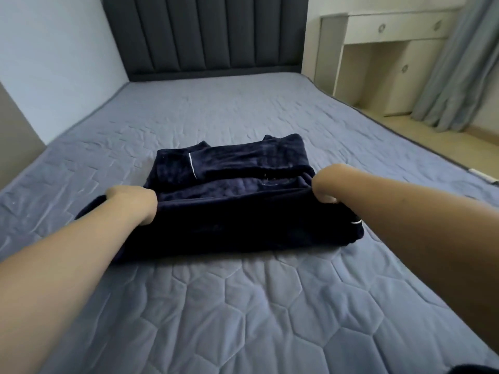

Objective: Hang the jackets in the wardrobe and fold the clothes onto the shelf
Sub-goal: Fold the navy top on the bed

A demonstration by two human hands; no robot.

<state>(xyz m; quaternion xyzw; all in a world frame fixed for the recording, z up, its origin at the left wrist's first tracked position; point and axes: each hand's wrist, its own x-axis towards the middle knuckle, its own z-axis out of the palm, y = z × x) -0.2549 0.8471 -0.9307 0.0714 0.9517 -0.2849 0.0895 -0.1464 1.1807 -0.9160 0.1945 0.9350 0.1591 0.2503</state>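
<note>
A dark navy plush garment [229, 201] with thin white piping lies partly folded on the blue quilted bed [243, 306]. My left hand [129, 201] grips the garment's left edge, its fingers tucked under the fabric. At the right edge, my right hand [329, 184] curls its fingers round the cloth. Both hands hold the near layer raised a little above the bed. The fingertips of both hands are hidden in the fabric.
A dark grey padded headboard [205, 33] stands at the far end of the bed. A white desk with drawers [391, 31] and a grey curtain [459, 63] are at the right, beyond a strip of floor. A white wall [54, 63] runs along the left.
</note>
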